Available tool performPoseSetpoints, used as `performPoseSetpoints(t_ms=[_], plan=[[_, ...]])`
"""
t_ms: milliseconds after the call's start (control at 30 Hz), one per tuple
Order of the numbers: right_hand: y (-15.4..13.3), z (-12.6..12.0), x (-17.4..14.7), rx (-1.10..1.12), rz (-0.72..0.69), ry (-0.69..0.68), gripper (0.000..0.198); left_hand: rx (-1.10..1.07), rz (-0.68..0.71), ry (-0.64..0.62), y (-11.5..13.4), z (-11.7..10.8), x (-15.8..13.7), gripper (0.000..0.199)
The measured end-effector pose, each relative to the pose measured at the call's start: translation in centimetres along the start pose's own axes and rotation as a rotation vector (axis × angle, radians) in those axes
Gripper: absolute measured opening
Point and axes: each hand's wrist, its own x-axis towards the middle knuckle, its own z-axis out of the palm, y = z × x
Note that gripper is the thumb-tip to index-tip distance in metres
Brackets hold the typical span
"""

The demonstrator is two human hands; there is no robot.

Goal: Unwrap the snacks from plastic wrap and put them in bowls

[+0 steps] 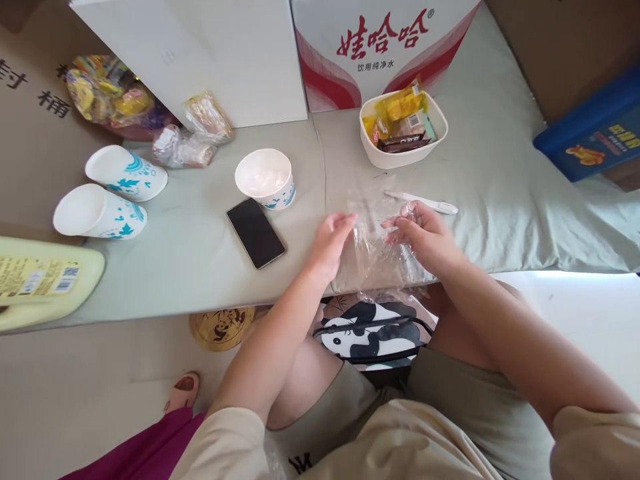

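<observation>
One bag, caught both sides: left hand pinched its left edge, right hand gripped its right, it lay squarely between them!

On cloth, phone before bowl, cups leftward; snacks in tub before carton; plastic film, apparently, between left hand and right hand.

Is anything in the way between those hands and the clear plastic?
Nothing visible: the left hand and right hand both touch the clear plastic. The white pen-like tool lies beyond, not between.
</observation>
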Motion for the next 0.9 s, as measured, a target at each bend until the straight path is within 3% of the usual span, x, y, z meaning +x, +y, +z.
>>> performPoseSetpoints(t_ms=[100,167,333,467,567,767,900], plan=[[1.1,0.5,0.3,0.092,-0.009,0.027,0.031,-0.188,-0.242,-0.203,0.5,0.8,-0.3,0.022],[1.5,0.6,0.3,0.126,0.015,0.007,0.035,-0.164,-0.284,-0.176,0.9,1.0,-0.2,0.015],[0.9,0.1,0.3,0.186,0.091,0.021,0.049,0.029,-0.093,0.051,1.2,1.3,0.8,0.010],[0.4,-0.7,0.6,0.192,0.113,0.159,0.053,0.071,-0.023,0.085,1.0,1.8,1.5,0.007],[0.5,-1.2,1.1,0.290,0.153,0.195,0.045,0.084,0.018,0.047,1.0,2.0,1.7,0.008],[0.1,-1.2,1.4,0.558,0.335,-0.004,0.025,0.177,0.118,-0.115,0.6,1.7,1.3,0.024],[0.0,-1.2,1.1,0.559,0.433,-0.185,0.024,0.196,0.170,-0.186,0.3,1.3,0.8,0.029]])
